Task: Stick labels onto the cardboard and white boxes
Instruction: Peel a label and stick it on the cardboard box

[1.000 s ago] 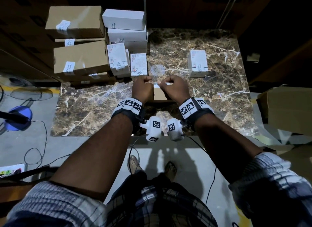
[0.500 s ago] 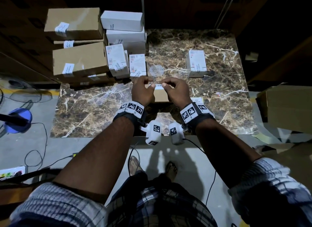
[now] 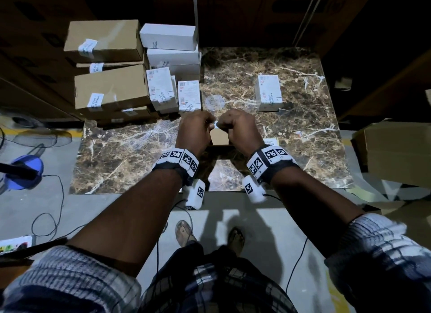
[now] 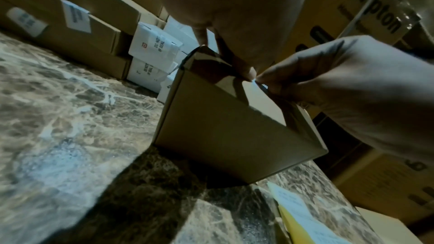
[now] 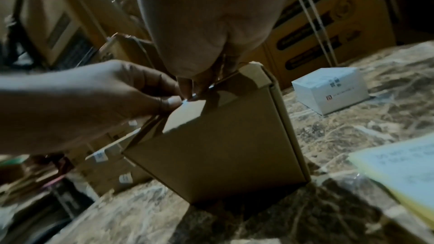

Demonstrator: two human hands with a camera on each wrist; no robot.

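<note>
A small cardboard box point(image 3: 219, 136) point(image 4: 225, 136) point(image 5: 225, 155) stands on the marble table point(image 3: 130, 154), right in front of me. Just above its top, both hands pinch a small white label point(image 3: 217, 124) point(image 4: 257, 81) point(image 5: 187, 98) between thumb and fingertips. My left hand point(image 3: 197, 128) point(image 5: 94, 103) holds the label's left end and my right hand point(image 3: 238, 128) point(image 4: 340, 88) holds its right end. The fingertips meet almost together, so most of the label is hidden. A label sheet point(image 3: 270, 141) point(image 4: 303, 216) point(image 5: 399, 170) with yellow backing lies to the right of the box.
Labelled cardboard boxes point(image 3: 109, 91) and white boxes point(image 3: 172, 56) are stacked at the table's back left. One white box point(image 3: 268, 93) point(image 5: 328, 90) stands alone at the back right. Large cartons point(image 3: 394, 149) sit right of the table. Cables point(image 3: 51, 210) and a blue object point(image 3: 23, 172) lie on the floor at left.
My hands stayed over the small box, but the label between them looks shorter now, with the fingertips closer together. The view has shifted slightly.
</note>
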